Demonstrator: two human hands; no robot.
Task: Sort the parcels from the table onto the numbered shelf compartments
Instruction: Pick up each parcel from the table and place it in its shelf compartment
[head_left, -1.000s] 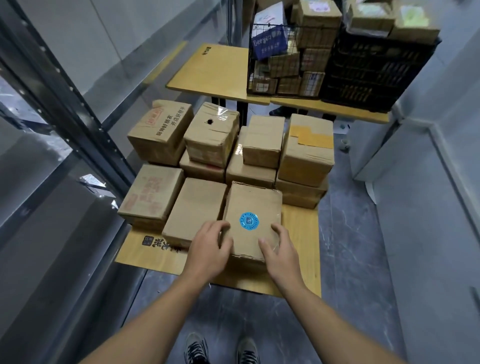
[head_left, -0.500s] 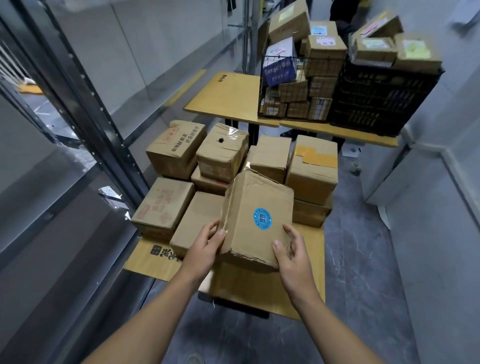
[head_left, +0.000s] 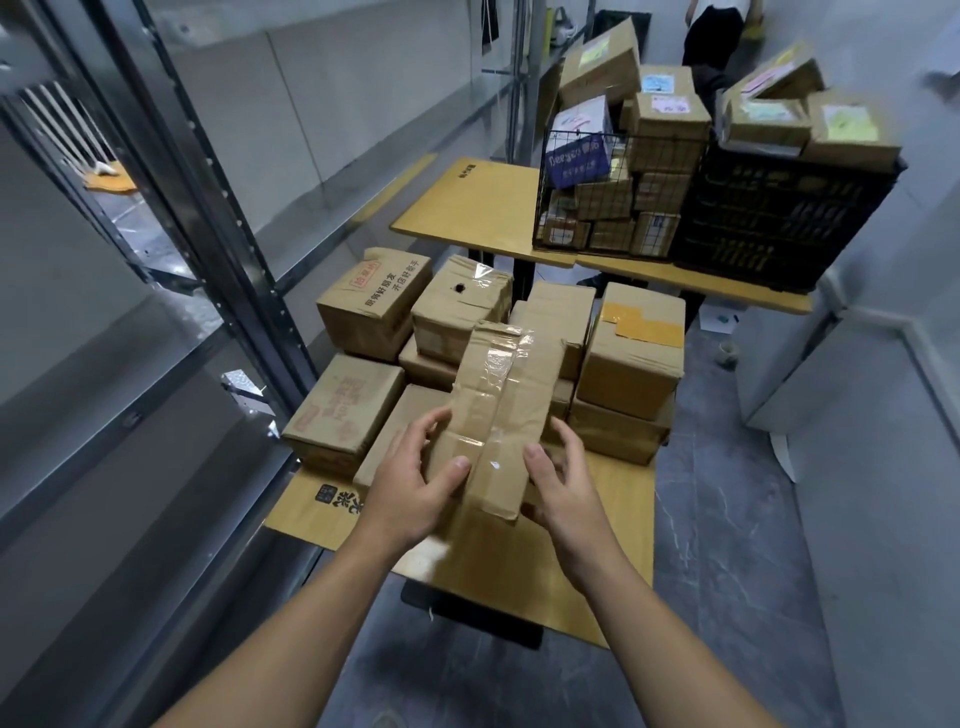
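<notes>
Head view has the left hand (head_left: 415, 488) and right hand (head_left: 563, 493) gripping either side of the taped parcel (head_left: 498, 410), tilted up above the surface (head_left: 618, 519), so I'd hold both sides snug and find its number before turning to the shelf (head_left: 218, 228).

Your light is even, cool and moderately bright, and shadows are soft throughout. Clear tape on the parcel (head_left: 498, 415) throws white glare. The metal shelf upright (head_left: 213, 208) carries pale reflections and leans with wide-angle distortion. The far boxes (head_left: 763, 111) at upper right are smeared by blur, while the centre is sharp. It is dark beneath the table (head_left: 618, 545).
</notes>
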